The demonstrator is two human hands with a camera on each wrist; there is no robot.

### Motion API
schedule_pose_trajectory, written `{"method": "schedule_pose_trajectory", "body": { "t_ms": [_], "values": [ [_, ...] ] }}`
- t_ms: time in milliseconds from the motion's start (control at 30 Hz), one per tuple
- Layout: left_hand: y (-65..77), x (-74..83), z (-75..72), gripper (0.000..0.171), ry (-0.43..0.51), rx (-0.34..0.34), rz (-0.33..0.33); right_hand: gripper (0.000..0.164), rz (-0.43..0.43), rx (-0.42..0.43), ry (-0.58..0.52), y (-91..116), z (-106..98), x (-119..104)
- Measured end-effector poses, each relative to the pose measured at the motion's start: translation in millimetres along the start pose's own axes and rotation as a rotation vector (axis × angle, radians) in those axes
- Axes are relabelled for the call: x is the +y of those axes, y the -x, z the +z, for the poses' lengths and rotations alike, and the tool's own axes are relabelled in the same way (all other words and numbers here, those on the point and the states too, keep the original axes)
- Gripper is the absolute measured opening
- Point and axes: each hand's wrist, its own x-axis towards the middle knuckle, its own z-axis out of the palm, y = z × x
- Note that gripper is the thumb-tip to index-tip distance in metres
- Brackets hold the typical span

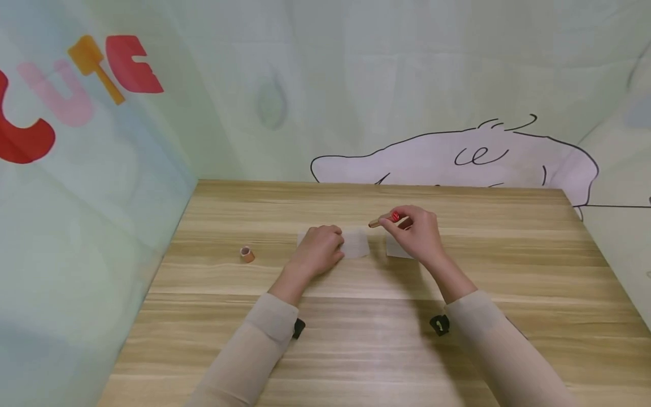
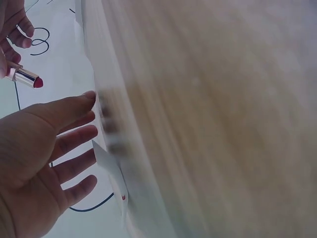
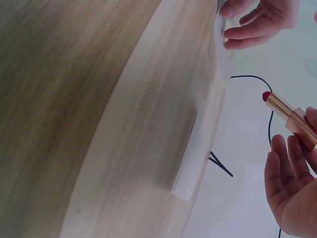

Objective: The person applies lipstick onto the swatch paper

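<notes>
My right hand (image 1: 418, 233) pinches an uncapped lipstick (image 3: 289, 113) above the table. The lipstick has a gold-coloured tube, and its red tip points down toward the left in the head view. My left hand (image 1: 317, 249) rests on a white sheet of paper (image 1: 356, 242), its fingers loosely extended with nothing gripped. In the left wrist view a small red mark shows on the paper (image 2: 114, 171) by the fingertips. A second white sheet (image 1: 398, 247) lies under and left of my right hand, partly hidden by it. The lipstick cap (image 1: 247, 254) stands left of my left hand.
Everything lies on a wood-grain table (image 1: 356, 350). A printed cloth backdrop (image 1: 356, 85) with a cartoon drawing rises behind its far edge, and more cloth with coloured letters hangs at the left. Black wrist devices (image 1: 439, 324) show at both sleeves.
</notes>
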Motion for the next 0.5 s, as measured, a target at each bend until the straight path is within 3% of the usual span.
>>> {"method": "schedule_pose_trajectory", "body": {
  "t_ms": [500],
  "values": [
    [-0.3, -1.9, 0.2, 0.019, 0.053, -0.053, -0.027, 0.02, -0.012, -0.003, -0.015, -1.1, 5.7, -0.1]
  ]
}}
